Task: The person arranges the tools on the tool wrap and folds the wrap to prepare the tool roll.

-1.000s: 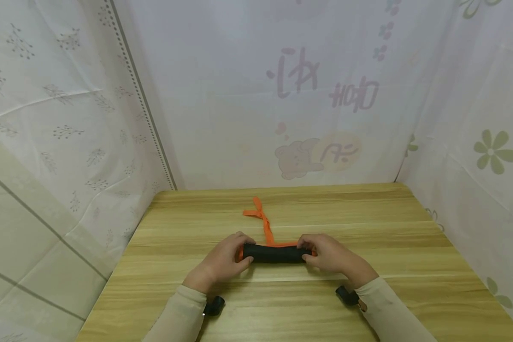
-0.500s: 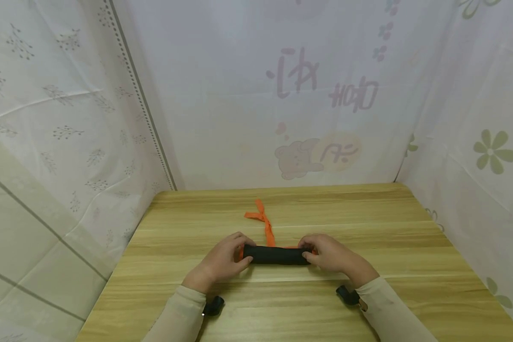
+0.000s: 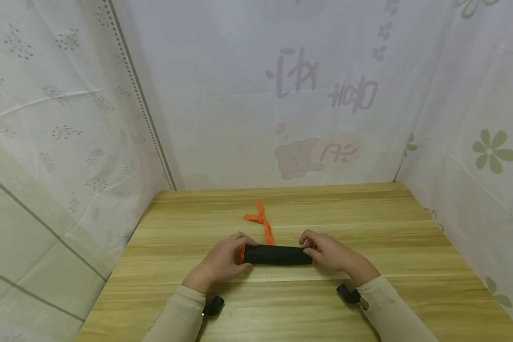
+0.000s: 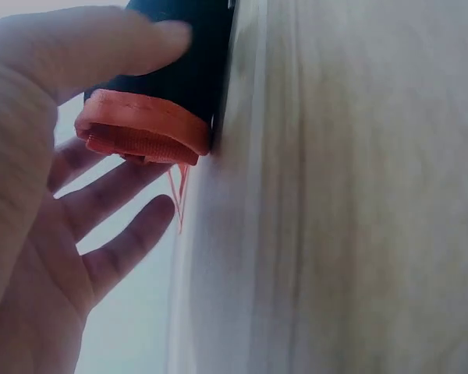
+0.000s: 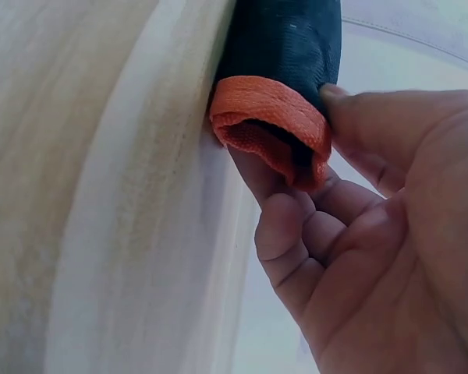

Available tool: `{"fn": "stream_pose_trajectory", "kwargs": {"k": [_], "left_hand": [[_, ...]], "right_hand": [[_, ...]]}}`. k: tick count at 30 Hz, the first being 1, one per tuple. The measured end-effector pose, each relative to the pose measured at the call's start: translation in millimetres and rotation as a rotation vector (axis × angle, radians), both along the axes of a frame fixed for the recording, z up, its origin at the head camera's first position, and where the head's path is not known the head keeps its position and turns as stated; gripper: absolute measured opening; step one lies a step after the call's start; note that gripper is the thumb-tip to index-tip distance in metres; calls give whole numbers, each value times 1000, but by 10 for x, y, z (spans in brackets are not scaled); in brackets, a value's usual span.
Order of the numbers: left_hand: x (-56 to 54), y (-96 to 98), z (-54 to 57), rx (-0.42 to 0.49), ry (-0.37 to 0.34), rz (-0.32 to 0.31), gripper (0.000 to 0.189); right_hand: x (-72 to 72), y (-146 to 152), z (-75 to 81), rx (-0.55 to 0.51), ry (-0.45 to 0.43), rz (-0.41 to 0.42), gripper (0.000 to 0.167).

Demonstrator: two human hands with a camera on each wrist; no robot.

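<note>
A black fabric roll [image 3: 278, 255] with orange edging lies crosswise on the wooden table. From its far side an orange strap [image 3: 268, 232] runs away over the table and forks at a knot. My left hand [image 3: 224, 259] holds the roll's left end, thumb on the near side and fingers behind. The orange rim [image 4: 144, 121] of that end shows in the left wrist view. At the other end, my right hand [image 3: 331, 251] pinches the roll with bent fingers; the right wrist view shows the thumb against the black cloth beside the open orange rim [image 5: 269, 117].
The wood-grain table [image 3: 188, 213] reaches back to a pale printed curtain [image 3: 222, 118]. More patterned curtain hangs at left [image 3: 81, 156] and right [image 3: 461, 156]. A small black camera mount sits at each wrist, the left mount [image 3: 214, 306] and the right mount [image 3: 347, 294].
The roll has turned a little, and the orange strip along its far edge has gone from sight. My right fingers have shifted slightly up its end. The left hand has barely moved.
</note>
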State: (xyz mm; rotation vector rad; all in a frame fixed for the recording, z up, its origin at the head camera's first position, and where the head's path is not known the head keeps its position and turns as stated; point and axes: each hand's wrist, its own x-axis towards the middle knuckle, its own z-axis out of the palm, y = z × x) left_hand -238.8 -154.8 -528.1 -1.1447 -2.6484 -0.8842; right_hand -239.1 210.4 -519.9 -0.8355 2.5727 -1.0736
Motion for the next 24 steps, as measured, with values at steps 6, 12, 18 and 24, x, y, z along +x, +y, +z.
{"fn": "stream_pose_trajectory", "kwargs": {"k": [6, 12, 18, 24], "left_hand": [[15, 11, 23, -42, -24, 17, 52], [35, 43, 29, -83, -71, 67, 46], [41, 71, 15, -92, -68, 93, 42], [45, 75, 31, -75, -77, 95, 39]], "right_hand": [[-14, 5, -15, 49, 95, -14, 10], [7, -20, 1, 92, 297, -56, 16], [27, -9, 9, 125, 300, -30, 33], [30, -3, 19, 148, 220, -27, 31]]}}
